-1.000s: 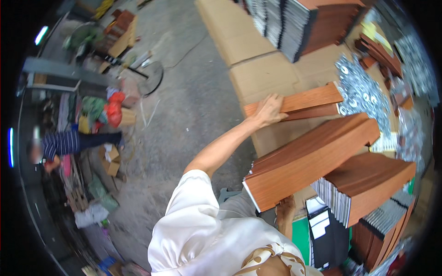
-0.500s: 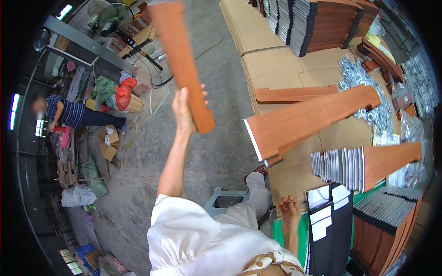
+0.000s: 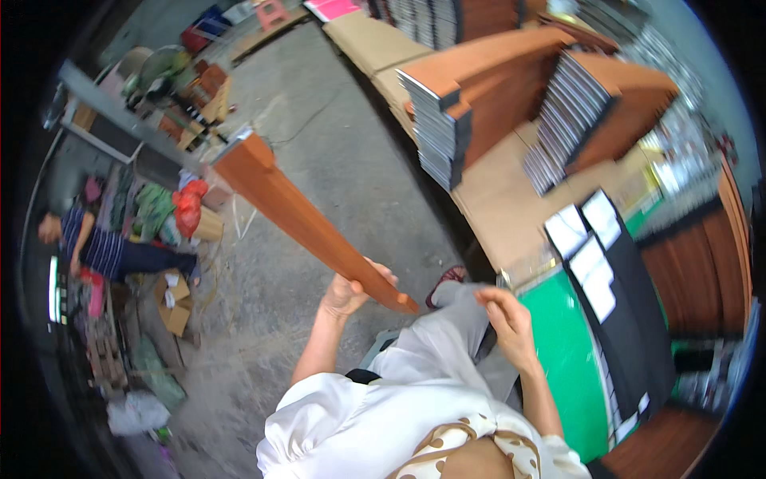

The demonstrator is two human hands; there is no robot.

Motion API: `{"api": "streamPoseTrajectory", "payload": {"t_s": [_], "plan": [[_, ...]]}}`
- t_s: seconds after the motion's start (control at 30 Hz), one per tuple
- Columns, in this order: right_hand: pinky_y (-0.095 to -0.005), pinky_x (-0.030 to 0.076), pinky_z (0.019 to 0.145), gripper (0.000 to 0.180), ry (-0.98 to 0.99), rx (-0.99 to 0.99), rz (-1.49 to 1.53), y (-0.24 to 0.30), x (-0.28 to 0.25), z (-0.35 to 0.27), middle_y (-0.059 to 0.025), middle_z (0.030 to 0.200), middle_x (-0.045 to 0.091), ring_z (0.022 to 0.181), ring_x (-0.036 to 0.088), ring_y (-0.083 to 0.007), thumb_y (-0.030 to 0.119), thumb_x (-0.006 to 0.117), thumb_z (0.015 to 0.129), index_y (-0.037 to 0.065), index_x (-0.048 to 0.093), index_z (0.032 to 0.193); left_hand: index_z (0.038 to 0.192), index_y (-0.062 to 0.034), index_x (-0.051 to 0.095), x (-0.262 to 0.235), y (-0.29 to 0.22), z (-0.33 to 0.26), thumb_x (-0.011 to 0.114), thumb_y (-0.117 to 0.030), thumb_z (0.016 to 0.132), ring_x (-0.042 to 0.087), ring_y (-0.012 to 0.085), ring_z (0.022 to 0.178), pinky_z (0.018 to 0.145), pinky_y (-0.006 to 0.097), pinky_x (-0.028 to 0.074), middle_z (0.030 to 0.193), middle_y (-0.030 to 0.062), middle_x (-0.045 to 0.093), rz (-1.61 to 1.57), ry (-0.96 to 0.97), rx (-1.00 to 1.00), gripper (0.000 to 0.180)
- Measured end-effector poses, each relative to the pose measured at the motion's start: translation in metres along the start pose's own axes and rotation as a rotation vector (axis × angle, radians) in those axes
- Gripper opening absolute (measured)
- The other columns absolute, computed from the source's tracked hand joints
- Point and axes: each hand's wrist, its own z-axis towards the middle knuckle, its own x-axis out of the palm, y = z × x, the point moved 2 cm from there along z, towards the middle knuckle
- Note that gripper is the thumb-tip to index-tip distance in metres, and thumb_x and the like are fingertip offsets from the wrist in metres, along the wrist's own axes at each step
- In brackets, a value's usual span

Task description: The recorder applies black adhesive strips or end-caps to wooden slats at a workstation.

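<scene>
My left hand [image 3: 349, 294] is closed round the narrower end of a long, tapered reddish-brown wooden board [image 3: 299, 227]. The board slants over the concrete floor, its wider end toward the upper left, where a pale edge shows. My right hand [image 3: 511, 321] is apart from the board, with its fingers loosely bent and nothing visible in them. It hovers beside the near left corner of the worktable, close to a green sheet [image 3: 568, 351]. On the cardboard-covered table [image 3: 496, 219] stand a stack of similar boards [image 3: 511, 84] and a second stack [image 3: 618, 104], their silvery ends facing me.
A black panel with white patches [image 3: 626, 307] lies over the green sheet. More brown boards [image 3: 690, 279] stand at the right. A person in a striped top [image 3: 108, 246] is at the far left, near an open carton [image 3: 175, 307] and a red bag [image 3: 189, 207]. My legs are beside the table.
The view has turned and moved. The board in my left hand has swung from nearly upright to a slant toward the upper left. My right hand has risen and its fingers have loosened.
</scene>
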Motion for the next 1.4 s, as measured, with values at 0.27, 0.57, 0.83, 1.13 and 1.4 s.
{"api": "streamPoseTrajectory", "payload": {"t_s": [0.27,0.57,0.83,1.13,1.4], "plan": [[-0.0367,0.047,0.087,0.057,-0.206,-0.277,-0.198,0.059,0.032,-0.054,-0.0192,0.118,0.056,0.106,0.058,-0.03,0.017,0.066,0.082,0.002,0.04,0.131,0.119,-0.0073,0.051,0.096,0.086,-0.002,0.079,-0.026,0.073,0.061,0.0219,0.098,0.086,0.038,0.049,0.104,0.0073,0.062,-0.139,0.415,-0.51,0.056],[-0.037,0.048,0.077,0.034,-0.771,-0.229,-0.874,0.043,-0.057,-0.191,-0.0155,0.098,0.062,0.091,0.061,-0.0322,0.001,0.063,0.077,0.001,0.056,0.11,0.112,0.0022,0.058,0.163,0.144,0.013,0.066,-0.008,0.08,0.063,0.0227,0.091,0.08,0.031,0.048,0.103,0.0139,0.064,1.1,0.679,-0.051,0.035],[-0.0404,0.045,0.077,0.033,-0.795,0.003,-1.012,-0.034,-0.117,-0.228,-0.0108,0.094,0.062,0.09,0.059,-0.03,0.003,0.064,0.076,0.006,0.057,0.108,0.118,0.0,0.052,0.199,0.157,0.064,0.072,-0.007,0.072,0.057,0.024,0.102,0.083,0.033,0.047,0.115,0.0157,0.057,1.225,0.563,0.523,0.051],[-0.039,0.042,0.079,0.03,-0.672,0.118,-1.08,-0.06,-0.162,-0.224,-0.0084,0.097,0.062,0.091,0.057,-0.0275,0.006,0.064,0.078,0.008,0.057,0.107,0.098,-0.0003,0.064,0.207,0.209,0.098,0.07,-0.002,0.072,0.063,0.0246,0.087,0.078,0.031,0.049,0.097,0.0118,0.065,1.096,0.679,0.267,0.026],[-0.0391,0.041,0.093,0.041,-0.598,0.122,-0.827,-0.038,-0.191,-0.202,-0.0167,0.106,0.059,0.103,0.055,-0.0315,0.008,0.063,0.08,0.003,0.054,0.119,0.122,-0.0055,0.051,0.206,0.204,0.125,0.071,-0.009,0.074,0.057,0.0227,0.106,0.09,0.033,0.043,0.109,0.0107,0.062,0.878,0.618,-0.018,0.053]]}}
